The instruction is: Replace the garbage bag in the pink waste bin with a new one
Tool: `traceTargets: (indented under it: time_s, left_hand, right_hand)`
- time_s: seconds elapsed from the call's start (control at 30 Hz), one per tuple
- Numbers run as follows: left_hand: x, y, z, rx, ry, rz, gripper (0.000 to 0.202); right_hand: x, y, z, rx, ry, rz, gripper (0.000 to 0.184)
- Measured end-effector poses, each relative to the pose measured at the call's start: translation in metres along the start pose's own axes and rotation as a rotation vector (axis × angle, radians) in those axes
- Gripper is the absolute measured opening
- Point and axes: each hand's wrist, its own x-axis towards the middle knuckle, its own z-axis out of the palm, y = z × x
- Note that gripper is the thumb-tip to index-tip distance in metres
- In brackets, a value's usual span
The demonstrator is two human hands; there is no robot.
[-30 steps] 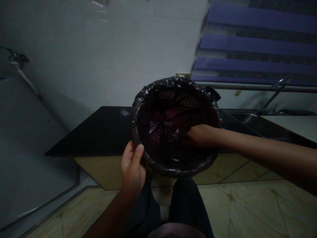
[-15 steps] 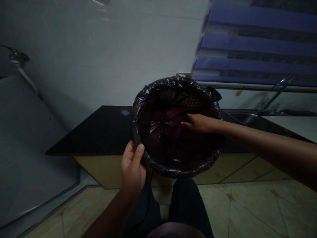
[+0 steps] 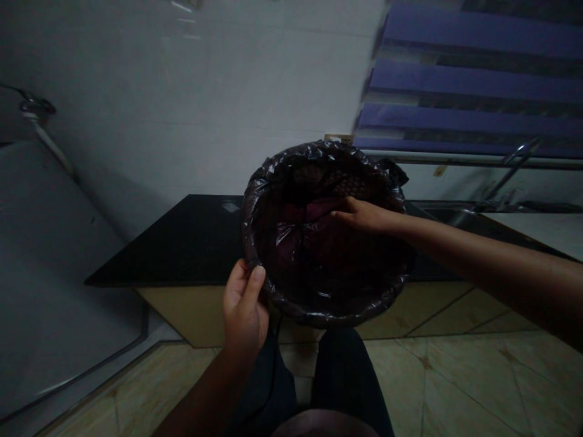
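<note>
Head view, looking down: a round bin (image 3: 319, 318) lined with a crinkled black plastic bag (image 3: 282, 233) sits directly above the person's dark trousers (image 3: 346, 376), with both hands at it. The left hand (image 3: 243, 309) is closed around the near rim, thumb on top of the folded bag edge. The right hand (image 3: 364, 217) reaches in from the right over the far side of the rim, its fingers stretched out and open above dark red folds (image 3: 314, 212); it shows no clear grip on anything. Past the right fingertips, the bin's mesh wall (image 3: 350, 182) shows through the bag, close by. Beyond the bin, a black countertop (image 3: 182, 243) runs across behind both hands, with a steel sink (image 3: 455, 215) past the right forearm. Open room lies left of the left hand, above tiled floor (image 3: 410, 388). Compared with a moment earlier, the right hand has moved farther up inside the bin and its fingers have straightened, while the left hand's grip and the bin look unchanged.
</note>
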Motion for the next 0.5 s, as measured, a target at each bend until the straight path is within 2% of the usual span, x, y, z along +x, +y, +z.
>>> traceTargets:
  time_s: [0.1, 0.33, 0.5]
  left_hand:
    - [0.000, 0.000, 0.000, 0.004, 0.009, -0.002, 0.022]
    - [0.000, -0.001, 0.000, 0.025, 0.004, 0.008, 0.019]
    - [-0.001, -0.001, -0.001, 0.015, 0.005, 0.014, 0.018]
  right_hand:
    - [0.000, 0.002, -0.001, 0.007, 0.006, 0.042, 0.048]
    - [-0.001, -0.012, -0.008, 0.066, -0.046, -0.095, 0.042]
    - [0.010, -0.016, -0.011, 0.063, -0.048, -0.116, 0.040]
